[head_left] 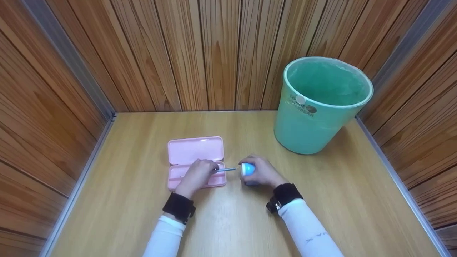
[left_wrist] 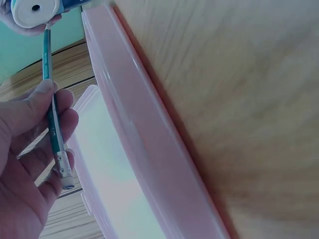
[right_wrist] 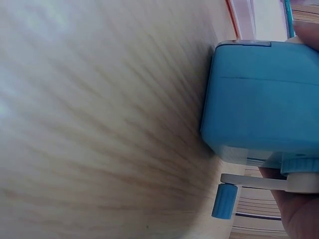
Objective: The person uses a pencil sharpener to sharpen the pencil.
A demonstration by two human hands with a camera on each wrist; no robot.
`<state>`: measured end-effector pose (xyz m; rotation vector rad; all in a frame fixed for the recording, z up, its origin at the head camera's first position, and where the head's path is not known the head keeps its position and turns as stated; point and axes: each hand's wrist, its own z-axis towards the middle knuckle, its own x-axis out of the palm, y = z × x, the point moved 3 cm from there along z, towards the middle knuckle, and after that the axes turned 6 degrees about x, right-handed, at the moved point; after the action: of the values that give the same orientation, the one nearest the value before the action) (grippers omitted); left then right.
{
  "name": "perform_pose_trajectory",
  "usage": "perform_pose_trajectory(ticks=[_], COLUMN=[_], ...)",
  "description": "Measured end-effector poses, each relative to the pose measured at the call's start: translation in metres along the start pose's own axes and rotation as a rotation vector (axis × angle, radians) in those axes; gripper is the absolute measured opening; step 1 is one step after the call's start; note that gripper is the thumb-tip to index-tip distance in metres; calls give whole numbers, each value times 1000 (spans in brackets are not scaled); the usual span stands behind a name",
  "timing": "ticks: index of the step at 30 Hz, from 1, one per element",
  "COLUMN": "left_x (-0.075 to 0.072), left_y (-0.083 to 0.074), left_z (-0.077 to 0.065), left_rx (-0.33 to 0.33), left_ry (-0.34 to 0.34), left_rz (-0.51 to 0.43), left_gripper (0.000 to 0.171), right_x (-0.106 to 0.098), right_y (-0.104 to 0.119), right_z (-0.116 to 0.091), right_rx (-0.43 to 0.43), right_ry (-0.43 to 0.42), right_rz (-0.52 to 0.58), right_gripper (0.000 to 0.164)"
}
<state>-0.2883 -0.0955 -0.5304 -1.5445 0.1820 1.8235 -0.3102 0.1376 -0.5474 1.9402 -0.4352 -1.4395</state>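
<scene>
My left hand (head_left: 200, 174) pinches a blue-green pencil (left_wrist: 48, 64) above the pink pencil case (head_left: 194, 150). The pencil's eraser end lies toward my palm, and its tip points right. In my right hand (head_left: 263, 171) is a blue and white crank pencil sharpener (head_left: 247, 169), gripped near the table. Its white face with a small hole (left_wrist: 36, 8) looks toward the pencil tip, close to it; the tip is outside the hole. The crank handle (right_wrist: 225, 201) shows in the right wrist view. The pencil case lies with its lid open.
A green bin (head_left: 310, 121) with a clear liner stands at the back right of the wooden table (head_left: 139, 139). Wood-panelled walls (head_left: 217, 53) enclose the back and both sides.
</scene>
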Motion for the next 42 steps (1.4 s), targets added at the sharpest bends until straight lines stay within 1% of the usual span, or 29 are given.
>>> perform_pose_trajectory(ticks=[4, 7, 10, 12, 17, 19, 24, 28, 32, 35, 39, 42], left_x=[4, 6, 6, 5, 2, 2, 3, 4, 4, 4, 4, 5], left_y=[-1, -1, 0, 0, 1, 1, 2, 2, 1, 1, -1, -3], left_z=[-1, -1, -1, -1, -2, -2, -2, -2, -1, -2, -2, -1], left_rx=[6, 8, -16, -23, -4, 30, 71, 36, 20, 34, 61, 68], left_ry=[3, 13, 23, 18, -2, -26, -82, -78, -81, -94, -112, -109], left_rz=[-43, -38, -63, -94, -133, -115, -73, -62, -54, -58, -87, -109], left_gripper=[12, 12, 14, 14, 14, 13, 10, 9, 7, 8, 8, 9], right_x=[1, 1, 0, 0, -1, -1, 0, 0, 0, 0, 0, 0], right_y=[0, 0, 0, -1, -1, 0, 1, 1, 1, 1, 0, 0], right_z=[-1, -1, -1, 0, 0, 1, 1, 0, 0, 0, 0, 0], right_rx=[6, 8, 13, 14, 10, -11, -37, -38, -50, -52, -39, -23], right_ry=[6, 7, 7, 6, 4, -5, -18, -15, -17, -17, -11, -8], right_rz=[11, 17, 22, 23, 14, 6, -4, -3, 6, 10, 5, 0], right_gripper=[56, 55, 55, 55, 54, 53, 51, 53, 54, 54, 54, 55])
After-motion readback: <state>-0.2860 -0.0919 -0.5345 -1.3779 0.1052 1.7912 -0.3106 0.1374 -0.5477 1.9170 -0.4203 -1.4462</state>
